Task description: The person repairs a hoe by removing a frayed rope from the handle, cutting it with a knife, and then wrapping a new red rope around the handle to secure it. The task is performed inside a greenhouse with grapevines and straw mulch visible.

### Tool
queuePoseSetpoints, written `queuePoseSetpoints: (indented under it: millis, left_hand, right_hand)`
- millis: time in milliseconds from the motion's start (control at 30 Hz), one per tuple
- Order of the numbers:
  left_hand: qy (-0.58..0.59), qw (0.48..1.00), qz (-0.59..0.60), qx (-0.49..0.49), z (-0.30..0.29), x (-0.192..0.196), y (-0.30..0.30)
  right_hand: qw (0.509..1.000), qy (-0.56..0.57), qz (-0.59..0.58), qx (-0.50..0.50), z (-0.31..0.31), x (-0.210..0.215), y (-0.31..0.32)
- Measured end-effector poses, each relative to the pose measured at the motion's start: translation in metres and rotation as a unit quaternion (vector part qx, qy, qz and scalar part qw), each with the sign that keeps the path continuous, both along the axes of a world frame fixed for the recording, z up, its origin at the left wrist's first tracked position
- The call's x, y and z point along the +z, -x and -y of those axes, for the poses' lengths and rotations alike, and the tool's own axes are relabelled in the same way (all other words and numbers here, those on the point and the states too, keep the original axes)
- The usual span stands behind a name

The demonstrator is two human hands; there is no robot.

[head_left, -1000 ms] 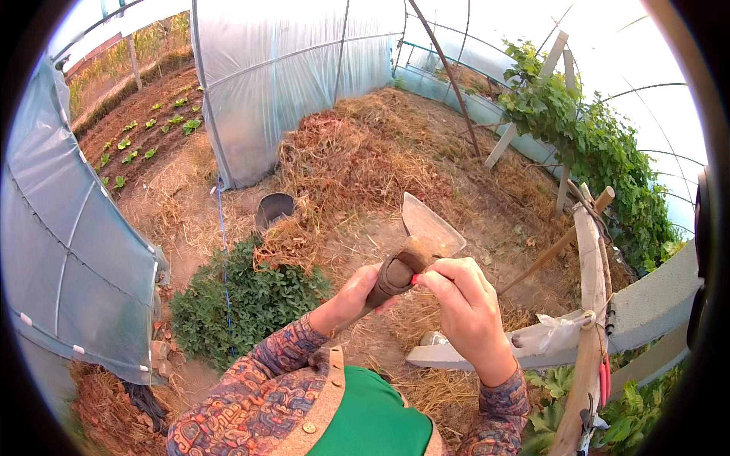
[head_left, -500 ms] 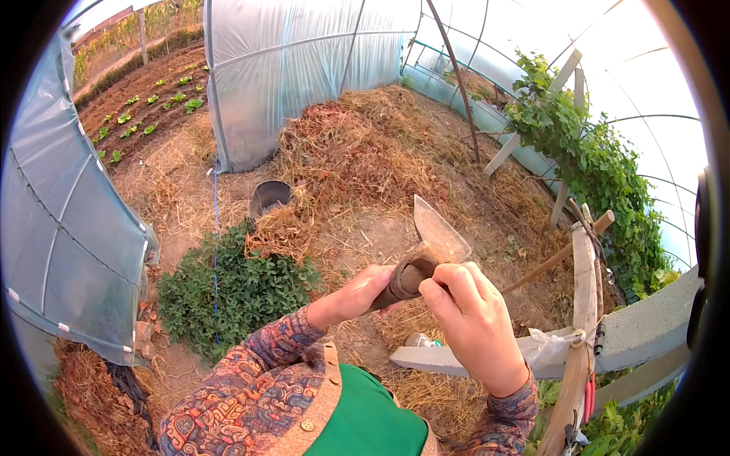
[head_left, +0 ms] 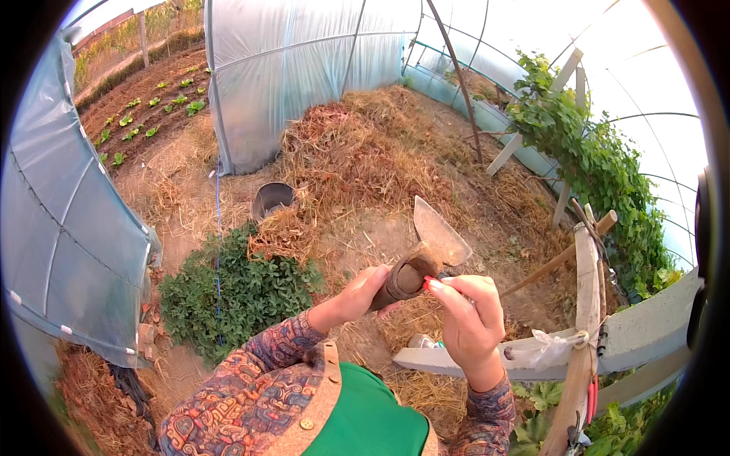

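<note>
My left hand (head_left: 359, 295) is closed around a hoe head (head_left: 439, 232) with a flat, pale, worn metal blade. Its round end (head_left: 407, 280), faced by a dark curled rim, points up toward me, and the blade sticks out beyond it. The fingers under the dark part are mostly hidden. Beside the rim, my right hand (head_left: 471, 315) has thumb and fingers drawn together in a pinch, with red nails showing. A small dark bit seems to show by the fingertips, but I cannot make out what it is.
A leafy green plant (head_left: 242, 292) grows at the left, near a dark bucket (head_left: 271, 199). Dry straw (head_left: 357, 156) is heaped ahead. At the right stand wooden posts (head_left: 584, 304), a concrete beam (head_left: 646, 323) and vines (head_left: 601, 163). Plastic sheeting (head_left: 296, 76) hangs behind.
My right hand has drawn back slightly from the rim and turned, uncovering more of the round end. My left hand keeps its hold, and the hoe head has barely moved.
</note>
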State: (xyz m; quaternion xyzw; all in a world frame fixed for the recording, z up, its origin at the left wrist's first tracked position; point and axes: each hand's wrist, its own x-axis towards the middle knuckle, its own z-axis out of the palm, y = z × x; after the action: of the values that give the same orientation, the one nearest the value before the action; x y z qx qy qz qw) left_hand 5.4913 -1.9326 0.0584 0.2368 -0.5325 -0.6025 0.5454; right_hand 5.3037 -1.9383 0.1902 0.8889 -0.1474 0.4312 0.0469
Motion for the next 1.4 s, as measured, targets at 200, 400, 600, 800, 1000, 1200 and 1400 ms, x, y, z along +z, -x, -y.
queuePoseSetpoints:
  millis: [200, 400, 600, 800, 1000, 1200, 1400]
  left_hand:
    - [-0.046, 0.999, -0.029, -0.005, -0.002, -0.006, 0.007]
    - [-0.027, 0.998, -0.056, -0.006, 0.003, -0.04, -0.011]
    - [-0.012, 1.0, -0.001, 0.017, -0.001, -0.023, 0.012]
    - [-0.017, 0.995, 0.017, -0.1, -0.016, -0.029, 0.024]
    - [0.04, 0.949, 0.17, -0.261, -0.032, -0.093, 0.045]
    - [0.064, 0.924, 0.269, -0.264, -0.052, -0.221, 0.065]
    - [0.094, 0.891, 0.384, -0.221, -0.089, -0.176, 0.063]
  right_hand:
    - [0.95, -0.038, 0.11, -0.289, 0.031, -0.088, 0.06]
    - [0.914, -0.233, 0.146, -0.3, 0.012, -0.135, 0.055]
    - [0.94, -0.18, 0.235, -0.171, -0.036, -0.07, 0.024]
    - [0.942, -0.132, 0.284, -0.121, -0.063, -0.072, 0.002]
    - [0.835, -0.269, 0.381, -0.29, -0.122, -0.165, -0.031]
    - [0.699, -0.373, 0.544, -0.276, -0.158, -0.213, -0.034]
    - [0.656, -0.307, 0.662, -0.193, -0.179, -0.184, -0.011]
